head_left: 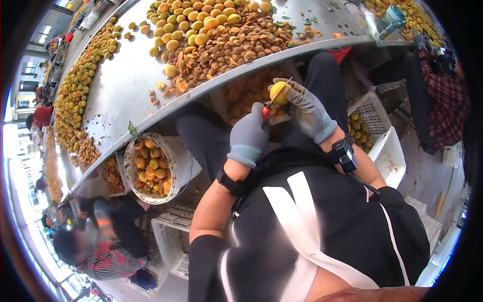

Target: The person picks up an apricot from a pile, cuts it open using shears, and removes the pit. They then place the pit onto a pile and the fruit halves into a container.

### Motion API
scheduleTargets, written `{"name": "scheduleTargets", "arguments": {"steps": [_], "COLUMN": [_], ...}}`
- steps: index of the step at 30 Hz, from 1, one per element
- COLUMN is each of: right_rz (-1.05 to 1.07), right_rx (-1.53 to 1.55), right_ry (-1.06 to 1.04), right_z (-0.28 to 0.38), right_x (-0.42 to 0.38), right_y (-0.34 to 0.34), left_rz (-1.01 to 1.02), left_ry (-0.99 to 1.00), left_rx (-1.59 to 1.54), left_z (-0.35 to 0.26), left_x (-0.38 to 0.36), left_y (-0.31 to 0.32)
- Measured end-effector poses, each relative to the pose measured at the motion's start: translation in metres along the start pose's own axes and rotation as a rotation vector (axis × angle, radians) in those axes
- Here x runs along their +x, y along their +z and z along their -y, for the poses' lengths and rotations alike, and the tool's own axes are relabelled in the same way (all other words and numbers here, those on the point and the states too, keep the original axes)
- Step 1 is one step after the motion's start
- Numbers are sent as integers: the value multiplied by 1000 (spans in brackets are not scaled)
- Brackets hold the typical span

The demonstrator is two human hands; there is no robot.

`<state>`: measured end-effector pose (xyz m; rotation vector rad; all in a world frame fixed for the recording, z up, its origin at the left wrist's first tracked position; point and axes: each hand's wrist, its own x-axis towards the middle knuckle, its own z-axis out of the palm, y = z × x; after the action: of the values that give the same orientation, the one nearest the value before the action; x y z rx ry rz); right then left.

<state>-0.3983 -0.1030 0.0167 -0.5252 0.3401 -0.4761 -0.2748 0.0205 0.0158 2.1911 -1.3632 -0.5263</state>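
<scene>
Piled on silvery metal worktop (123, 83): whole yellow-orange fruits (191, 25), with rough brown oval pits (241, 48) between them and its near edge.
Under that edge, white plastic bucket (185, 160) of orange fruit; just off it, smooth round yellow fruit (279, 94), clasped in gray-gloved right grip (308, 111), thin blade of red-handled knife (265, 112) across it, handle held by gray-gloved left grip (249, 133).

We list: left hand (250, 132) and right hand (309, 111), two; knife (266, 112), one; held fruit (280, 94), one; table (126, 70) before us, one; white bucket (187, 161), one; wristband (231, 182), one; teal container (391, 21), one; nearby co-workers (445, 103), at least two; table fruit (193, 22) and brown stones (236, 44), dozens each, heaped beyond our counting.
</scene>
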Motion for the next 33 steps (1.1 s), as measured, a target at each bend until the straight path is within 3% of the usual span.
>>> {"name": "scheduleTargets", "arguments": {"steps": [2, 6, 8, 12, 14, 18, 20, 24, 26, 30, 32, 33], "right_rz": [-26, -39, 12, -17, -24, -85, 16, -31, 1, -35, 29, 31], "right_rx": [-392, -537, 28, 60, -486, -849, -119, -4, -316, -494, -48, -50], "right_ry": [-44, -111, 59, 77, -70, -217, -36, 29, -36, -88, 22, 19], "right_z": [2, 3, 0, -5, -2, 1, -4, -12, -7, -4, -7, -8], "right_x": [1, 1, 0, 1, 4, 4, 3, 4, 4, 5, 4, 5], "right_y": [-4, -5, -2, -1, -3, 3, 2, -1, -2, 2, 7, 7], "left_rz": [30, 16, -15, 9, 57, 1, -13, -1, 47, 37, -7, -9], "left_ry": [13, 28, 16, -16, -38, 15, 7, -4, -34, -45, -18, -15], "left_rx": [45, 11, -31, -39, -23, -9, -61, -12, -13, -21, -23, -22], "left_z": [6, 3, -3, -1, 0, 3, 0, 3, 6, 1, 0, 1], "left_x": [0, 1, -1, 0, 2, 0, -3, -1, -1, 1, -2, -1], "left_y": [0, 4, 3, 0, -3, 3, 3, -1, -1, 0, 0, 0]}}
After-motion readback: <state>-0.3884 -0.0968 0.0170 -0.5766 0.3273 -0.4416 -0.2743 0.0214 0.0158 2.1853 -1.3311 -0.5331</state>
